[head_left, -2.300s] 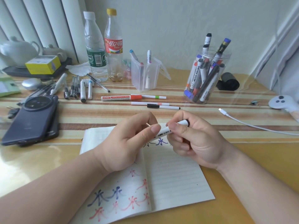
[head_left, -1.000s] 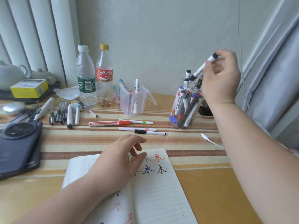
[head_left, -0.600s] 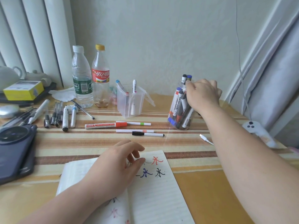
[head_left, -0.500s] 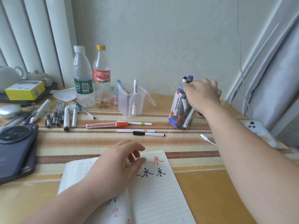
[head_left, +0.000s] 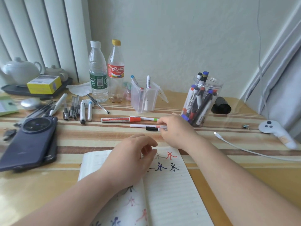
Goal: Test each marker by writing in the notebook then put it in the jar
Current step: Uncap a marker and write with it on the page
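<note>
likely light, stiff and slick, the black-capped marker (head_left: 152, 128) lies near the jar (head_left: 213, 84); right hand (head_left: 176, 131) curls over its barrel, grip unclear; left hand (head_left: 130, 159) rests slack on the notebook (head_left: 169, 193). pinch mid-barrel.

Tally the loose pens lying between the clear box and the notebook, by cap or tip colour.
Red-capped marker: 1
Green-tipped pen: 1
Black-capped pen: 1
Pink-tipped pen: 1
Total: 4
</note>
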{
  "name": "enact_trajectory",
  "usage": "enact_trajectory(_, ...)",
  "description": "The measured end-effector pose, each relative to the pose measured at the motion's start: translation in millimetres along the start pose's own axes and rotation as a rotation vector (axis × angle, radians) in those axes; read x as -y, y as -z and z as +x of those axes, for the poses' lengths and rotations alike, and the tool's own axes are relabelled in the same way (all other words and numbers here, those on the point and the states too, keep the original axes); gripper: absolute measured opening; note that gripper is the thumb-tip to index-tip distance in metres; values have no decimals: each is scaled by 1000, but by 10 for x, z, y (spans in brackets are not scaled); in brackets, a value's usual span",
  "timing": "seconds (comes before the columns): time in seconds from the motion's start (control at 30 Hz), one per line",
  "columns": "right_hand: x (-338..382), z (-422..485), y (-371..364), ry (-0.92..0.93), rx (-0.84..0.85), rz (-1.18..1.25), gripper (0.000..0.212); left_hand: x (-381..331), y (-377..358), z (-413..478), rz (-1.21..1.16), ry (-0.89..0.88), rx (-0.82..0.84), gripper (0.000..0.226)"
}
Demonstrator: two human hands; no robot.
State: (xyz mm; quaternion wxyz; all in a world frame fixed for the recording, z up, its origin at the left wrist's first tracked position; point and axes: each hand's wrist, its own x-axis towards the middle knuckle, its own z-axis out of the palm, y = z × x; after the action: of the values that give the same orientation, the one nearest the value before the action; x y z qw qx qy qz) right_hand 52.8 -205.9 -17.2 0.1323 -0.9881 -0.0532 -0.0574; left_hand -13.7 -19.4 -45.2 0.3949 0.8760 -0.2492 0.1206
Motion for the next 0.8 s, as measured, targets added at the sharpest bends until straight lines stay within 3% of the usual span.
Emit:
enact_trajectory(0.4,-31,78,108,28,98,-151,6,41,28,34,3,80,-76,23)
enact_trajectory(0.7,-79,-103,297,64,71,-141,11,84,27,42,-6,24,-112,20)
enact_trajectory(0.8,-39,-336,423,111,58,13,10,63,34,44,39,-20,-100,40)
